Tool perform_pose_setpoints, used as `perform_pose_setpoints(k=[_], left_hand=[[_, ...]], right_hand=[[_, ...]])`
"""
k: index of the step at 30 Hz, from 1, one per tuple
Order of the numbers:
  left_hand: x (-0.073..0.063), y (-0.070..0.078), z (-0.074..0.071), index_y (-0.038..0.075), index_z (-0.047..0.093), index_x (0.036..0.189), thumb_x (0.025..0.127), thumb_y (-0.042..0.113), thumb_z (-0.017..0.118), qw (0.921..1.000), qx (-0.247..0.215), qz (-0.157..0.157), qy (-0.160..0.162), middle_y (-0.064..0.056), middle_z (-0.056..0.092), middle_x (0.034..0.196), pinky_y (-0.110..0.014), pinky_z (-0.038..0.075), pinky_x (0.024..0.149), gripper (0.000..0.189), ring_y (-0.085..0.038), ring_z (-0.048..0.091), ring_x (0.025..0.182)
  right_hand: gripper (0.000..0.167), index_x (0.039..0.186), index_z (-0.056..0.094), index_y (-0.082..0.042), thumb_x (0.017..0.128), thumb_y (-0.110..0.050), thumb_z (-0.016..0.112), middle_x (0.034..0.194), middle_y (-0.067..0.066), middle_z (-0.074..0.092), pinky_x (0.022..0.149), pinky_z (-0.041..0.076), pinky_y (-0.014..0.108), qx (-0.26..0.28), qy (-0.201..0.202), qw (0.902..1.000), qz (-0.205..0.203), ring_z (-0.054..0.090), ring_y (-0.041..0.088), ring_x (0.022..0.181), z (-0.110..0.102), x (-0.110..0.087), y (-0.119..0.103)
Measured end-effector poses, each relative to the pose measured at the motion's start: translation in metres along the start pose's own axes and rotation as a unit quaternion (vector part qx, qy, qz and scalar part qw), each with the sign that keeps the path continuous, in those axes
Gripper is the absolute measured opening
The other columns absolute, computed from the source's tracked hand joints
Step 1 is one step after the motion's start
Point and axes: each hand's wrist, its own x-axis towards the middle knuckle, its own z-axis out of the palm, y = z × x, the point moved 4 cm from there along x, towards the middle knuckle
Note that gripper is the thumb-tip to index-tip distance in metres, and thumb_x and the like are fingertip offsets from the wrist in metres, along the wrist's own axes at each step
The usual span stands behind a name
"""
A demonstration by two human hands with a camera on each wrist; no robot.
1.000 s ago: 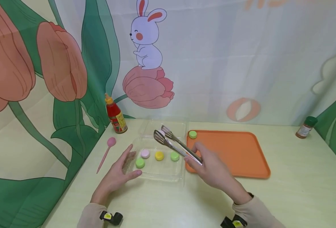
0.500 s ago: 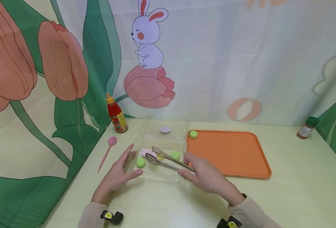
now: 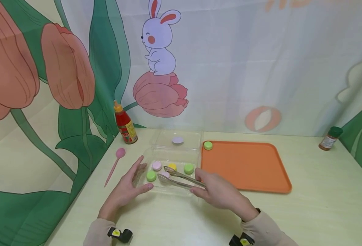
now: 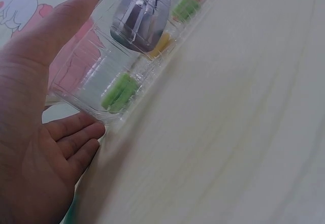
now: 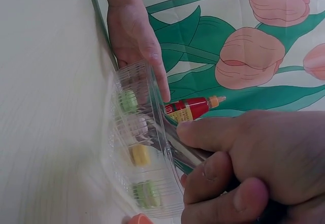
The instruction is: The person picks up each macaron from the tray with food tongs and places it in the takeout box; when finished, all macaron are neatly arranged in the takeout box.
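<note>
1. Pale wood-grain bench (image 3: 322, 191) set against a hanging cloth backdrop (image 3: 218, 68), printed with large pink tulips, green leaves and a white rabbit sitting on a flower.
2. Near the middle of the bench, metal tongs (image 3: 183, 176) reach leftward into a clear plastic container (image 3: 168, 190), their two slotted ends parted.
3. A pink macaron (image 3: 166, 174) lies between those ends, over the container's floor; whether both tong arms press on it, I cannot tell.
4. The grip of the right hand (image 3: 216, 189) is closed round the tongs, thumb on one arm and fingers on the other.
5. The left hand (image 3: 127, 188) is at the container's left end, its grip wide, thumb and fingers well apart and curled round nothing. The thumb is near the front corner, the fingers just beside the left wall.
6. Around the tong ends, inside the container, sit a second pink macaron (image 3: 156, 166), a green macaron (image 3: 151, 176) at the left, a yellow macaron (image 3: 172, 167) behind, and another green one to the right.
7. The container's clear lid (image 3: 162, 138) is folded back behind it; a pale lilac oval (image 3: 178, 140) shows there.
8. Just right of the container is an orange tray (image 3: 248, 171), with one more green macaron in its far left corner.
9. Farther out: a pink spoon (image 3: 114, 167) and a red sauce bottle (image 3: 126, 127) to the left; a green-capped jar (image 3: 330, 138) at far right.
10. Both wrists wear light sleeves and black straps.
</note>
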Motion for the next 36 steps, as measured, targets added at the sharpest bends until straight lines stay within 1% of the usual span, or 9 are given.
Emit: perform_pose_setpoints(k=[10, 16, 20, 25, 27, 32, 36], left_hand=[[-0.001, 0.001, 0.000, 0.033, 0.015, 0.180, 0.094, 0.046, 0.090, 0.9999, 0.004, -0.011, -0.001, -0.011, 0.040, 0.179, -0.067, 0.014, 0.137, 0.115, -0.039, 0.022, 0.171], [-0.001, 0.002, 0.000, 0.032, 0.015, 0.180, 0.094, 0.045, 0.090, 1.0000, 0.006, -0.007, -0.001, -0.012, 0.040, 0.178, -0.067, 0.015, 0.137, 0.115, -0.040, 0.023, 0.170], [0.000, 0.002, 0.000, 0.031, 0.015, 0.180, 0.094, 0.045, 0.090, 1.0000, 0.007, -0.003, -0.001, -0.012, 0.041, 0.178, -0.068, 0.015, 0.136, 0.115, -0.040, 0.024, 0.170], [0.000, 0.002, 0.001, 0.032, 0.016, 0.180, 0.094, 0.044, 0.090, 1.0000, 0.005, -0.002, -0.002, -0.012, 0.041, 0.178, -0.068, 0.015, 0.137, 0.114, -0.040, 0.024, 0.170], [0.000, 0.002, 0.001, 0.032, 0.016, 0.180, 0.094, 0.044, 0.090, 1.0000, 0.004, -0.002, -0.002, -0.012, 0.041, 0.178, -0.067, 0.015, 0.137, 0.114, -0.040, 0.024, 0.170], [0.000, 0.002, 0.001, 0.031, 0.016, 0.180, 0.094, 0.044, 0.090, 1.0000, 0.003, 0.001, -0.001, -0.013, 0.042, 0.177, -0.066, 0.017, 0.136, 0.114, -0.041, 0.026, 0.170], [0.000, 0.001, 0.001, 0.032, 0.016, 0.180, 0.094, 0.044, 0.090, 1.0000, 0.005, -0.001, 0.001, -0.012, 0.042, 0.177, -0.066, 0.018, 0.137, 0.115, -0.040, 0.027, 0.169]], right_hand=[[0.029, 0.104, 0.055, -0.009, 0.110, -0.031, 0.074, 0.071, -0.009, 0.038, 0.050, 0.028, 0.023, -0.009, 0.000, 1.0000, 0.004, 0.037, 0.006, 0.058, -0.001, 0.001, -0.002], [0.029, 0.104, 0.056, -0.009, 0.109, -0.030, 0.075, 0.070, -0.008, 0.039, 0.050, 0.028, 0.023, -0.009, 0.001, 0.9999, 0.005, 0.037, 0.006, 0.058, -0.002, 0.000, -0.003], [0.029, 0.106, 0.057, -0.008, 0.109, -0.031, 0.075, 0.071, -0.008, 0.043, 0.050, 0.029, 0.023, -0.003, -0.002, 1.0000, 0.009, 0.039, 0.006, 0.058, -0.003, 0.000, -0.002], [0.030, 0.108, 0.055, -0.012, 0.109, -0.035, 0.075, 0.071, -0.007, 0.045, 0.049, 0.030, 0.023, 0.014, -0.001, 0.9996, 0.023, 0.040, 0.006, 0.057, -0.006, -0.002, -0.001], [0.031, 0.108, 0.055, -0.014, 0.108, -0.037, 0.076, 0.070, -0.007, 0.044, 0.048, 0.029, 0.024, 0.021, 0.003, 0.9992, 0.033, 0.039, 0.007, 0.056, -0.009, -0.002, -0.001], [0.034, 0.112, 0.056, -0.014, 0.107, -0.039, 0.077, 0.070, -0.006, 0.041, 0.049, 0.030, 0.025, 0.033, 0.024, 0.9975, 0.058, 0.038, 0.009, 0.056, -0.021, -0.003, -0.001], [0.039, 0.113, 0.052, -0.013, 0.107, -0.043, 0.076, 0.070, -0.006, 0.037, 0.051, 0.028, 0.026, 0.042, 0.038, 0.9958, 0.072, 0.036, 0.010, 0.057, -0.030, -0.006, 0.000]])
